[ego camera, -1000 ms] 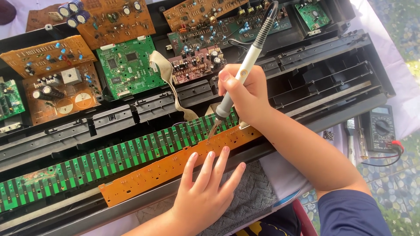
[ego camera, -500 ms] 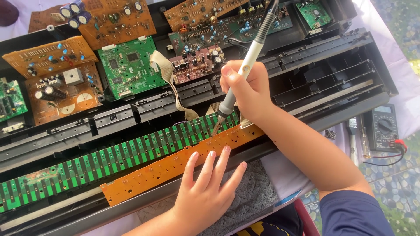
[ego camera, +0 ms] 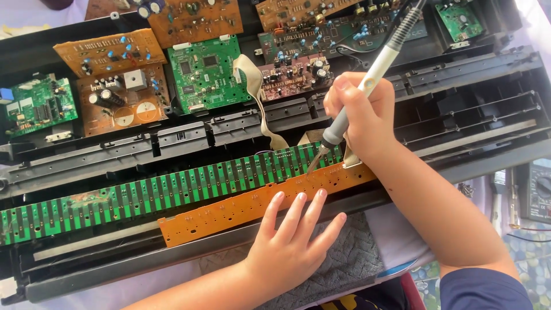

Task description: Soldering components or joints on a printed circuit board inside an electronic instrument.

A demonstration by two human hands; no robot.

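since a moment ago the soldering iron (ego camera: 367, 86) has barely shifted, its tip staying on the upper edge of the orange strip board (ego camera: 258, 202). the right hand (ego camera: 361, 117) wraps its fingers tight around the iron's grey grip. the left hand (ego camera: 290, 247) lies flat with fingers spread, fingertips pressing the orange strip board's lower edge. the long green contact board (ego camera: 143, 198) lies just above the orange strip board, touching it, inside the black chassis (ego camera: 476, 109).

Soldering iron (ego camera: 367, 86) handle top cut off at upper edge. Right hand (ego camera: 361, 117) hides orange strip board (ego camera: 241, 209) right end. Multimeter (ego camera: 536, 192) cropped at right edge. Left forearm leaves frame at bottom.
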